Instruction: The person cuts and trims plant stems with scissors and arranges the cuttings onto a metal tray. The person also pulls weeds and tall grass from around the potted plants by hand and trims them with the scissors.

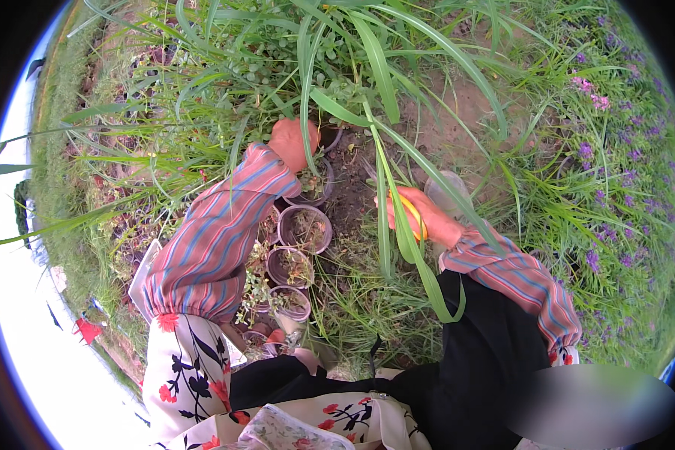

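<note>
My left hand reaches into a clump of leafy green plants, knuckles up, beside the pots. Its fingers are hidden by the leaves, so what it grips cannot be told. In my right hand is a tool with a yellow handle; its working end is too unclear to name. Long grass blades hang in front of this hand. Between my arms runs a row of round plastic pots, among them a pot with dry stems and a smaller pot.
Bare soil lies right of the pots, with cut or fallen grass nearer me. A translucent plastic container sits beyond my right wrist. Purple-flowered plants grow along the right; more small potted plants stand left.
</note>
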A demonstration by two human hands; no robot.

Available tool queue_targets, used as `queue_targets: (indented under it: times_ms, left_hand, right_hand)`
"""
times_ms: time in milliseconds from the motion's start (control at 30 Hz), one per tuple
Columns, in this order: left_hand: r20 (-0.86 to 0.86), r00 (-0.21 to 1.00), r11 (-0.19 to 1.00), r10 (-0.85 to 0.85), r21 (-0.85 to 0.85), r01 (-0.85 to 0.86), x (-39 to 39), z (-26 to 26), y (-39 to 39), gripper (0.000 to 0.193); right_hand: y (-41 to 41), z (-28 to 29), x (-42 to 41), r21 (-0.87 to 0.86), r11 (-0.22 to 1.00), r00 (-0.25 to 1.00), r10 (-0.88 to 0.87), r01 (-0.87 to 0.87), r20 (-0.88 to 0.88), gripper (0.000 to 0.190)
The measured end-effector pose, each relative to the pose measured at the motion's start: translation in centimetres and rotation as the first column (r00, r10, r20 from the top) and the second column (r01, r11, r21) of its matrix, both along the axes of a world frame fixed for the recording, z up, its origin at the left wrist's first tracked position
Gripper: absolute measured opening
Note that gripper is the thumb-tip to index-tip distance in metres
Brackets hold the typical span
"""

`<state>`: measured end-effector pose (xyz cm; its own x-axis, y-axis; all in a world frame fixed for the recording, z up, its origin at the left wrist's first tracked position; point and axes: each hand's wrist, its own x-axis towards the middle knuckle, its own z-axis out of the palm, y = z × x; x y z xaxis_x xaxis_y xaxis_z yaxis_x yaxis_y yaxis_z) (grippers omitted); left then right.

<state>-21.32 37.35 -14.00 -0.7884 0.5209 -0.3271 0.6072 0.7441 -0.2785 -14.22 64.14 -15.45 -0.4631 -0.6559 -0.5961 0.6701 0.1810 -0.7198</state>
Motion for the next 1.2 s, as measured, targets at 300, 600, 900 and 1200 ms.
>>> queue_targets:
  times_ms: [300,600,900,1200]
  left_hand:
    - [0.022,0.993,0.941,-0.119,0.321,0.105,-0.4,-1.3,-1.1,0.007]
    - [0.009,0.999,0.987,0.036,0.158,-0.037,0.7,1.7,-0.9,0.018]
    - [0.036,0.998,0.999,0.05,-0.002,-0.05,0.2,-0.3,-0.4,0.016]
    - [0.307,0.93,0.979,0.201,-0.088,-0.182,-2.3,-5.2,-3.8,0.014]
  right_hand:
    - [0.4,0.9,-0.4,0.124,0.99,0.995,0.083,-0.075,-0.06,0.027]
    - [0.6,0.6,-0.2,0.152,0.987,0.996,0.066,-0.057,-0.053,0.03]
    - [0.5,2.8,-0.9,0.144,0.989,0.998,0.032,-0.04,0.052,0.031]
    - [0.6,3.1,-0.9,0.064,0.998,1.0,-0.015,0.014,0.01,0.036]
